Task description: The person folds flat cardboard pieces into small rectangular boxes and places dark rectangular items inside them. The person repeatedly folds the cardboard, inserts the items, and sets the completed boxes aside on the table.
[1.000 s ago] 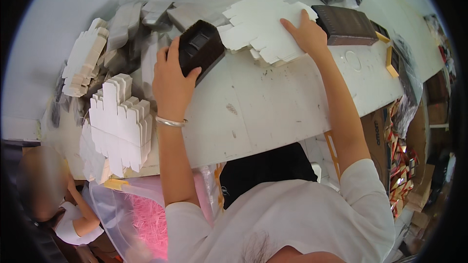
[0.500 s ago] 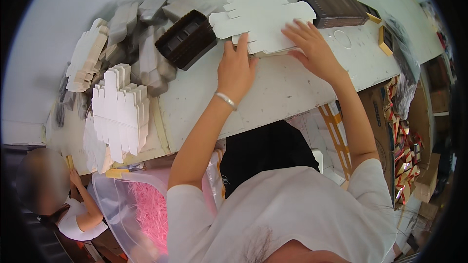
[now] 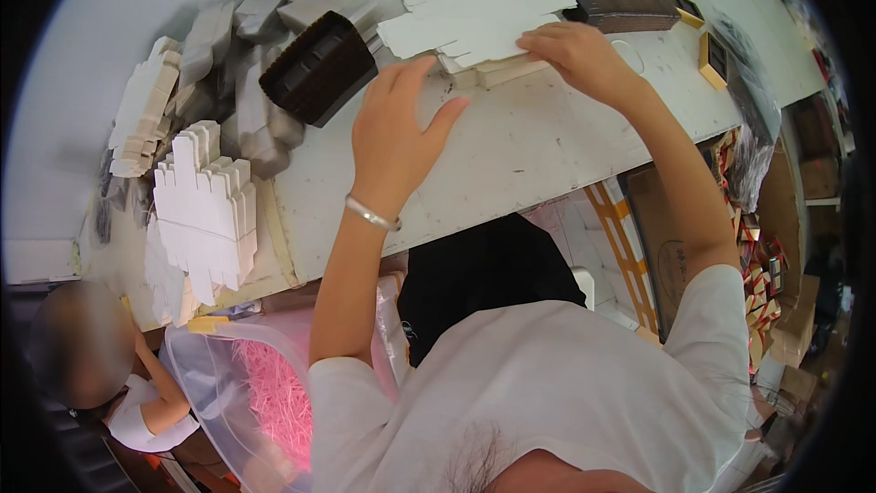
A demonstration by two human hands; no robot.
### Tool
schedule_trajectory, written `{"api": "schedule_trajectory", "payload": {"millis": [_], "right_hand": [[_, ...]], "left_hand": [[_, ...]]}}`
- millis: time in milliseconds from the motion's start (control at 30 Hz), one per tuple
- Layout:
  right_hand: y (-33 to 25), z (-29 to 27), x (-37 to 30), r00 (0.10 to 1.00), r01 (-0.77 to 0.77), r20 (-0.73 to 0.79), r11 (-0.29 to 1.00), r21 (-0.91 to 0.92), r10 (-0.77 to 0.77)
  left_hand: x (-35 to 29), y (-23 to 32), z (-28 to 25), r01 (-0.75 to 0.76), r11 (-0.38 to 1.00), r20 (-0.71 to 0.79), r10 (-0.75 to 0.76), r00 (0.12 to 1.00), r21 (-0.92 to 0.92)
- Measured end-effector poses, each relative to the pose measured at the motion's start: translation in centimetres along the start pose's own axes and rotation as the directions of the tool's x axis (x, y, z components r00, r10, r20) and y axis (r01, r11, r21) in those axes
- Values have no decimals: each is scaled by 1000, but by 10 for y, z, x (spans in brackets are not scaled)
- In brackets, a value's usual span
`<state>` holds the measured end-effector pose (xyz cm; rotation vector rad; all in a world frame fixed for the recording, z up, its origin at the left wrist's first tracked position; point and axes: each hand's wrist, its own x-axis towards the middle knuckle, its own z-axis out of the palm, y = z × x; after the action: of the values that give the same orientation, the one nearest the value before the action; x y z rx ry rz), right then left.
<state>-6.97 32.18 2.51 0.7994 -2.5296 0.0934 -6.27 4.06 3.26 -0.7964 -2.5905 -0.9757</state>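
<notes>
1. White card stack (image 3: 479,14) is lying flat at 12 o'clock on the table (image 3: 474,160); top sheet is showing notched edges, more sheets are peeking out underneath on the near side.
2. Right hand (image 3: 584,59) is reaching in at 1 o'clock, fingers close together, touching the stack's near right edge. Thumb isn't showing clearly: can't tell whether it's pinching or just pressing.
3. Left hand (image 3: 392,132) is hovering at 11 o'clock, thumb spreading wide from the fingers, gripping nothing. Fingertips are ending near the stack's near left edge; can't tell if they're touching.
4. Brown tray (image 3: 319,68) is sitting at 11 o'clock, farther out than the left hand, neither hand touching it.
5. Stack of brown trays (image 3: 616,0) is lying at 1 o'clock, right up by the white cards. Small gold-sided box (image 3: 714,62) is sitting at 2 o'clock.
6. Second white card stack (image 3: 205,210) is lying at 9 o'clock, thin line crossing it, maybe a band; no hand is touching it.
7. Done, by my judgement: cards at 12 o'clock are forming one pile, and the brown tray is sitting apart from it.
8. Left, by my judgement: sheets in that pile aren't lining up neatly; all visible ones are lying flat, unfolded.
</notes>
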Motion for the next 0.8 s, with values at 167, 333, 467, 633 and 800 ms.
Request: {"api": "schedule_trajectory", "payload": {"millis": [167, 333, 467, 633, 800], "right_hand": [[-61, -51, 17, 827, 235, -456, 939, -251, -329], [-146, -33, -25, 945, 242, -217, 970, -33, -243], [-173, -1, -46, 982, 189, -59, 944, 269, -179], [-178, 10, -40, 997, -81, 26, 891, 447, 77], [-170, 5, -35, 989, -141, 106, 840, 524, 100]], "left_hand": [[-24, 20, -21, -336, 925, -438, 379, 815, 175], [-108, 18, -28, -259, 907, -221, 342, 913, 333], [-153, -10, -8, -124, 991, -116, 130, 985, 57], [-150, -25, 13, -117, 993, -336, 113, 935, 8], [-151, -39, 13, -97, 986, -404, 35, 914, -134]]}}
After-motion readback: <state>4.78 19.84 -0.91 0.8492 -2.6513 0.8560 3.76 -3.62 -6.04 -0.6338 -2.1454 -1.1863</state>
